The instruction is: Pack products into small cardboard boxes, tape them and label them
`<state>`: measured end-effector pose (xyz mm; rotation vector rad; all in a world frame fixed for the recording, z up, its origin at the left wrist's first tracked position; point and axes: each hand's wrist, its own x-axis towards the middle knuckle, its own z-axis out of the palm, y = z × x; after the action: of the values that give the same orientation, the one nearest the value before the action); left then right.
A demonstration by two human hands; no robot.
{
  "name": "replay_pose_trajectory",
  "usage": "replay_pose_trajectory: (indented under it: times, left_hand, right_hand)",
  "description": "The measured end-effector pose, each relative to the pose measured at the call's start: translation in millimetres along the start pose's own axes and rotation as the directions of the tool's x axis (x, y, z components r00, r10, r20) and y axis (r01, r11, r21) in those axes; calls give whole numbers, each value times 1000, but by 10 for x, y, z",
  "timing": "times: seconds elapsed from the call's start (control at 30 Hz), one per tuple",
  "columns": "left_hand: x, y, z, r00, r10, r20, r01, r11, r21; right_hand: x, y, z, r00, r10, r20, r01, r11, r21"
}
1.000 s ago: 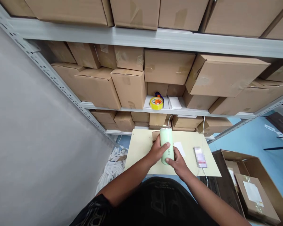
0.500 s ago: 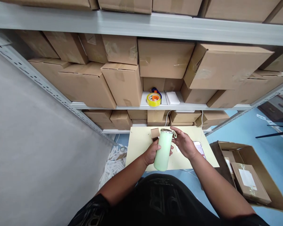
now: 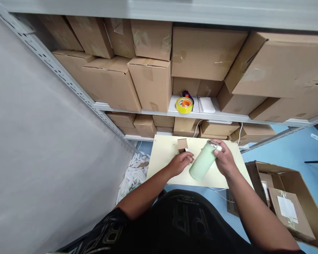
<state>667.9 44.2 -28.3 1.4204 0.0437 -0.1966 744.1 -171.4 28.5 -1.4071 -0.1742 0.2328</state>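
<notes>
A pale green tumbler-like bottle with a shiny metallic top leans to the right over the table. My right hand grips it near the top, fingers wrapped around the upper end. My left hand is off the bottle, its fingers loosely bent with nothing seen in them. Just beyond the left hand stands a small brown cardboard box with a raised flap, its lower part partly hidden by that hand. Both sit over a cream-coloured tabletop.
Metal shelving full of cardboard boxes rises behind the table. On it lie a yellow tape roll and a white stack. A large open carton holding parcels is at right; white scraps lie on the floor at left.
The bottle has passed from my left hand to my right and tilted, moving rightward. My left hand has let go and is now close to the small box. The view has shifted.
</notes>
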Motion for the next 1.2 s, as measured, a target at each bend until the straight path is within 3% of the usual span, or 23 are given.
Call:
replay_pose_trajectory:
  times: [0.07,0.1,0.17,0.23,0.37,0.47,0.6,0.83,1.03,1.2]
  left_hand:
    - [-64,-133,-179,948,156,-276,-50,933,355]
    - [-89,-201,-259,913,206,-352,-16,880,475]
    - [-97,-328,-369,880,218,-421,88,797,598]
    - [-35,-430,-404,884,132,-449,201,759,619]
    - [199,-568,-374,877,-116,-466,380,762,525]
    - [312,-645,-380,869,-258,-422,408,856,317]
    - [304,-757,-424,874,-369,-315,419,902,106]
    - [217,-902,-391,856,-446,-263,413,894,-172]
    - [226,-932,-333,846,-466,-259,390,872,-296]
    - [213,-952,-316,859,-455,-235,377,872,-312]
  right_hand:
    - [31,29,-196,979,-118,-165,105,991,-83]
    - [41,42,-272,960,-160,-230,136,984,-118]
    - [54,66,-338,924,-219,-314,173,971,-166]
    - [71,96,-273,911,-248,-330,195,963,-187]
    - [149,230,99,937,-237,-256,187,961,-202]
    - [245,410,361,955,-206,-212,168,969,-181]
    - [362,686,529,940,-171,-295,128,979,-160]
    - [313,966,503,945,-215,-246,116,925,-361]
    - [119,912,410,946,-317,-68,229,802,-552]
    - [77,877,269,940,-339,-42,233,727,-646]
